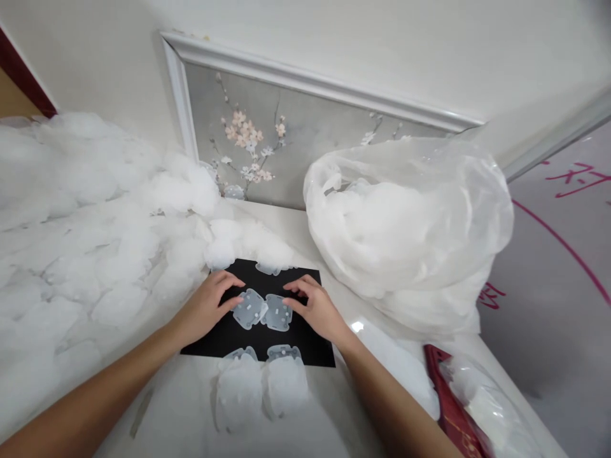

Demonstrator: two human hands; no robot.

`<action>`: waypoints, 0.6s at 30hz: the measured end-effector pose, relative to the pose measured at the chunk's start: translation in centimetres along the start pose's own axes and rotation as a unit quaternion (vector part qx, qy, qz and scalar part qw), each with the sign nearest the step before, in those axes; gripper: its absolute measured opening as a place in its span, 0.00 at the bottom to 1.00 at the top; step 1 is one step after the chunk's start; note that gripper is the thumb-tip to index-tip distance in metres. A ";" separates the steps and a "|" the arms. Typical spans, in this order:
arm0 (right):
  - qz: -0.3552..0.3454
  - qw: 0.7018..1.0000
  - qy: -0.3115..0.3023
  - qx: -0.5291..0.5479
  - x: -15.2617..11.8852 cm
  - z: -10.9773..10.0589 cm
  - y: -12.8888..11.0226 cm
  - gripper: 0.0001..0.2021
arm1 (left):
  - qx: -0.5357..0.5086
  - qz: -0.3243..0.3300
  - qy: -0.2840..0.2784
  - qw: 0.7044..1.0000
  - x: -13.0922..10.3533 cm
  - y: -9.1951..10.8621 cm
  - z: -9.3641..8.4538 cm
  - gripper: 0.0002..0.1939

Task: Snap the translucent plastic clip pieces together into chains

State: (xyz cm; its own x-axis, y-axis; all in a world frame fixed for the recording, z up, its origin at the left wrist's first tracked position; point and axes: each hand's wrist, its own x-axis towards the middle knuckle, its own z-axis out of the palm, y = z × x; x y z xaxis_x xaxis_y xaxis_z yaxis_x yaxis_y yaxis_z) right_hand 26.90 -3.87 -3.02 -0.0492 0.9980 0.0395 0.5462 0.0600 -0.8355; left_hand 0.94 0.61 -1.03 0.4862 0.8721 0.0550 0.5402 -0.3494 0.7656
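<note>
Two small translucent plastic pieces, the left piece (247,310) and the right piece (278,313), lie side by side on a black sheet (286,345), their inner edges meeting. Small white bits show on both. At the upper left edge of the left piece is my left hand (214,302), thumb touching or just over it, fingers apart. My right hand (316,305) mirrors it, its thumb at the right piece's upper right corner, the fingers lightly curled and apart. Neither hand visibly grips anything; whether the thumbs press down I cannot tell.
Two stacks of similar pieces, a left stack (239,391) and a right stack (286,385), overlap the sheet's near edge. More pieces line its far edge. A large heap (95,254) spreads left. An open plastic bag (405,235) stands right, near a dark red object (451,397).
</note>
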 end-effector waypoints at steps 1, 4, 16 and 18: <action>-0.011 0.999 -0.008 -0.035 -0.1 0.2 -0.2 0.08 | 0.026 0.015 -0.010 0.999 -0.1 0.0 0.3 0.11; -0.052 0.989 -0.030 -0.135 -0.5 1.0 -0.7 0.06 | 0.085 0.072 -0.031 0.993 -0.4 0.1 1.1 0.08; -0.108 0.979 -0.075 -0.153 -0.8 -0.3 -2.2 0.03 | 0.174 0.081 -0.019 0.981 -0.4 1.5 1.1 0.09; -0.112 0.976 -0.153 -0.106 -1.3 -1.5 -3.0 0.04 | 0.160 0.050 -0.062 0.984 -1.3 2.6 0.2 0.08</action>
State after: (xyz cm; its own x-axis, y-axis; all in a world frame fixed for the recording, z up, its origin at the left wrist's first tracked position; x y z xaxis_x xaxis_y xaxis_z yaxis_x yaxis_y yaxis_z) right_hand 26.56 -5.28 0.20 -0.4170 0.9088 0.0146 0.6522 0.3105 -0.6915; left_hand 1.86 -1.47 0.79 0.6165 0.7869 0.0256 0.6653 -0.5381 0.5176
